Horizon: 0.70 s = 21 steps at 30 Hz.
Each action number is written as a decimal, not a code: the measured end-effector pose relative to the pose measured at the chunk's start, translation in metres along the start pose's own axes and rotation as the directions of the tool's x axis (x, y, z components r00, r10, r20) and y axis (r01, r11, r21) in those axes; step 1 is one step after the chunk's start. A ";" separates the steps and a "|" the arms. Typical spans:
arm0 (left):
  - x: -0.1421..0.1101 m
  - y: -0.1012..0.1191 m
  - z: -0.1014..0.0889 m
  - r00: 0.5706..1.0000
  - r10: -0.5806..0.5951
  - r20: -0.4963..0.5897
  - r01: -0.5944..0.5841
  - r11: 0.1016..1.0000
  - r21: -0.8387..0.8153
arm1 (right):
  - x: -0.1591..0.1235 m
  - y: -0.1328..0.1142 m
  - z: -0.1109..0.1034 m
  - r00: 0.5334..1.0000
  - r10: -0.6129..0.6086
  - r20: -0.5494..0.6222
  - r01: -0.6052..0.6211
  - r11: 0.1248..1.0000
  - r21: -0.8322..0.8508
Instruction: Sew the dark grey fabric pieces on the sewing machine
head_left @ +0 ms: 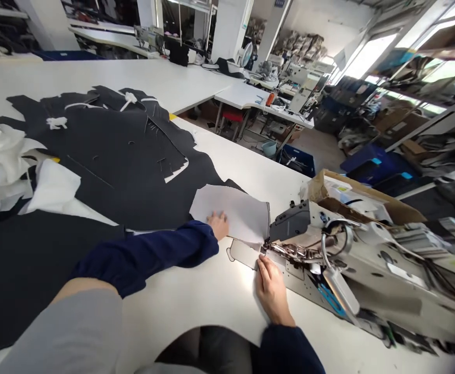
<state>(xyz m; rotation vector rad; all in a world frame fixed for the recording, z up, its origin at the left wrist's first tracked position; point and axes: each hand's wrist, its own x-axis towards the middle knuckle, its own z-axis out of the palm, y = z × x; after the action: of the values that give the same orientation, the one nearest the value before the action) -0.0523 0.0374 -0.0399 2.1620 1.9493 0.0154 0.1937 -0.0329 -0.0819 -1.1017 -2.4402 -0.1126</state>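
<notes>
Currently, a light-grey, curved-edged flat panel (241,210) lies at the needle area of a cream-coloured metal sewing machine (387,293).
The left hand (219,226) is open, palm down, fingers slightly spread on the panel's near part; the panel's dark-edged right side adjoins the needle area. The right hand (271,285) rests at the smooth silver metal plate (245,253), fingers extended and together, fingertips just beside the needle area; whether they pinch anything cannot be told. Left of the panel, large black sheets (133,197) cover the white tabletop (180,296).
</notes>
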 end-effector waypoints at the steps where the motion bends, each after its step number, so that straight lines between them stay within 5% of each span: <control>1: -0.004 -0.001 -0.002 1.000 -0.003 0.002 0.003 1.000 0.016 | 0.000 -0.001 0.000 1.000 0.005 0.000 -0.005 1.000 -0.003; 5: -0.028 -0.007 -0.017 0.999 -0.038 0.024 0.036 0.996 0.076 | -0.005 -0.013 -0.001 0.992 0.091 -0.085 -0.081 0.990 0.113; 7: -0.051 -0.019 -0.027 0.999 -0.028 0.039 0.024 0.994 0.110 | -0.008 -0.027 -0.003 0.945 0.298 -0.133 -0.247 0.920 0.304; 8: -0.067 -0.026 -0.030 0.999 -0.005 0.048 -0.002 0.992 0.129 | -0.010 -0.036 -0.005 0.888 0.445 -0.117 -0.355 0.825 0.439; 10: -0.106 -0.037 -0.032 0.993 0.103 0.058 -0.112 0.974 0.198 | -0.014 -0.059 -0.012 0.728 0.681 0.084 -0.526 0.476 0.704; 12: -0.150 -0.040 -0.027 0.963 0.264 0.051 -0.266 0.911 0.316 | -0.019 -0.084 -0.023 0.622 0.692 0.366 -0.569 0.078 0.819; 13: -0.171 -0.040 -0.022 0.936 0.349 0.040 -0.337 0.860 0.383 | -0.022 -0.095 -0.029 0.606 0.639 0.475 -0.577 -0.058 0.814; 15: -0.205 -0.043 -0.010 0.860 0.510 0.006 -0.454 0.760 0.466 | -0.030 -0.109 -0.044 0.571 0.641 0.513 -0.565 -0.147 0.812; 19: -0.222 -0.055 0.016 0.592 0.801 -0.088 -0.697 0.564 0.443 | -0.075 -0.106 -0.092 0.482 0.775 0.410 -0.480 -0.159 0.863; 21: -0.218 -0.054 0.026 0.517 0.852 -0.087 -0.764 0.505 0.403 | -0.124 -0.106 -0.136 0.461 0.829 0.318 -0.455 -0.087 0.886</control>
<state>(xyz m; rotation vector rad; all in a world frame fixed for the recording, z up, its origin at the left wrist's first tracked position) -0.1262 -0.1760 -0.0434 3.2653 0.8082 0.1869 0.2388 -0.2247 -0.0028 -1.3400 -0.8718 1.2012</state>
